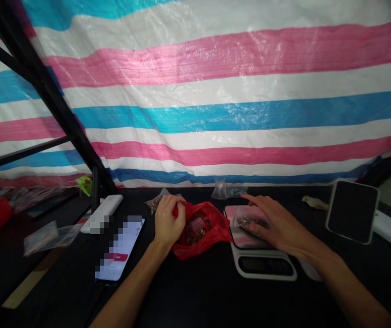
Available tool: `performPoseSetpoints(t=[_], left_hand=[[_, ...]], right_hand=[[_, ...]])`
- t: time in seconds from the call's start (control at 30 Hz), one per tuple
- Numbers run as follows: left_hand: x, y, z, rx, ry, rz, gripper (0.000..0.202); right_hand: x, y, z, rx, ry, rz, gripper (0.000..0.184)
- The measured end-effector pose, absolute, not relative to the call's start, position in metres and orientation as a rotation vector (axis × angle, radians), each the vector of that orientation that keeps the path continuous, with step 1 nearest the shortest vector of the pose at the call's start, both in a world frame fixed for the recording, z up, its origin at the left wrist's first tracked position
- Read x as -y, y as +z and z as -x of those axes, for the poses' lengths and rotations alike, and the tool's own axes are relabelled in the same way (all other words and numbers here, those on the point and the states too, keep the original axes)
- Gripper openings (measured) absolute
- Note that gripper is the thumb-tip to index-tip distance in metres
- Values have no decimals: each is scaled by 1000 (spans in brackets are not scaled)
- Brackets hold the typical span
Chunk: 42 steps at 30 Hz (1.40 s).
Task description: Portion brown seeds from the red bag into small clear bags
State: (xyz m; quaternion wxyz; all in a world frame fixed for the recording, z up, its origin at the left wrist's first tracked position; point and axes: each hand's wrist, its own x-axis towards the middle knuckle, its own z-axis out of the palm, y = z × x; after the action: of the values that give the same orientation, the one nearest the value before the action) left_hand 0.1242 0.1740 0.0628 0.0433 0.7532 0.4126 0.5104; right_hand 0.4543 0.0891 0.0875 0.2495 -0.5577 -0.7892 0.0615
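Observation:
My left hand pinches the edge of a red plastic bag, which lies open on the black tabletop with brown bits and a small transparent packet inside. My right hand lies over a small transparent plastic bag of brown bits, which rests on the pink-lit platform of a white digital kitchen scale. Its fingers cover much of that bag. A crumpled transparent bag sits just behind my left hand.
A smartphone with a blurred screen and a white power bank lie left of my hands. Behind are another transparent bag and a black-faced stand. A striped tarpaulin and black metal frame close off the back.

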Motion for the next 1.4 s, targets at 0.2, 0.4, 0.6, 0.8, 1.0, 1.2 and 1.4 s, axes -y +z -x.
performPoseSetpoints(t=[0.2,0.4,0.6,0.8,1.0,1.2,1.4], left_hand=[[-175,65,-123,-1275,1604,-2248,22],[-175,63,-123,-1276,1604,-2215,21],[-177,61,-124,-1285,1603,-2191,21],[-178,60,-124,-1274,1622,-2154,21],[-176,60,-125,-1280,1612,-2119,21],[-175,62,-126,-1269,1614,-2115,21],[-175,61,-127,-1256,1603,-2118,21]], right_hand=[[-87,85,-440,2168,152,1554,80],[-93,73,-440,2061,182,1565,61],[-94,88,-415,1987,279,1374,41],[-110,100,-374,2172,198,1343,49],[-126,93,-352,2278,103,1307,47],[-129,86,-357,2254,92,1346,47],[-129,86,-361,2294,113,1328,43]])
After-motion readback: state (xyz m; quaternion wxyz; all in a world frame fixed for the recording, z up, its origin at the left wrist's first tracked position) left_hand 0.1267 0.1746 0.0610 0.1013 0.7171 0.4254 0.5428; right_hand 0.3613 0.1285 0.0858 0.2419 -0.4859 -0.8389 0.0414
